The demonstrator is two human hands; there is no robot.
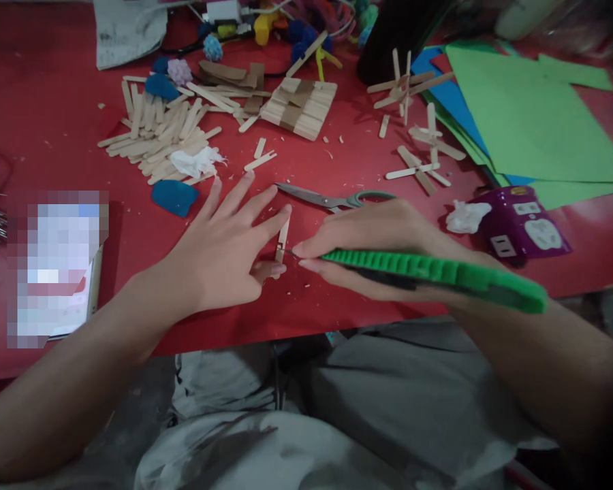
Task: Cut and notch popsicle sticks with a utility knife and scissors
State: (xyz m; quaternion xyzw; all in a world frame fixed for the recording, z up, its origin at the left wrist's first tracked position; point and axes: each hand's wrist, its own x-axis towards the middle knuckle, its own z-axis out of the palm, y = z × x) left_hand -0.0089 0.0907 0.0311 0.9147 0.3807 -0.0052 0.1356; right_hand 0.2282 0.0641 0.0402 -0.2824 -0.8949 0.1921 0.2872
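Pale wood marks the short craft stick [284, 231] at the centre of the frame, lying on the red tabletop [41, 129] with a notch in its side. The left hand [225, 238] is spread wide, forefinger tip at the stick's upper end and thumb by its lower end. From the right, the right hand [372, 235] grips a green utility knife [439, 272] with fingers drawn together, its thin blade at the notch.

Just above the right hand lie grey-handled scissors [332, 201]. In the upper left of the frame is a loose heap of craft sticks [158, 133]; at upper centre, a bundle of sticks [314, 112] banded with brown paper. Crossed-stick pieces [419, 167] sit in the upper right, near green paper sheets [541, 122]. A smartphone [56, 272] rests at the left, its screen blurred out.
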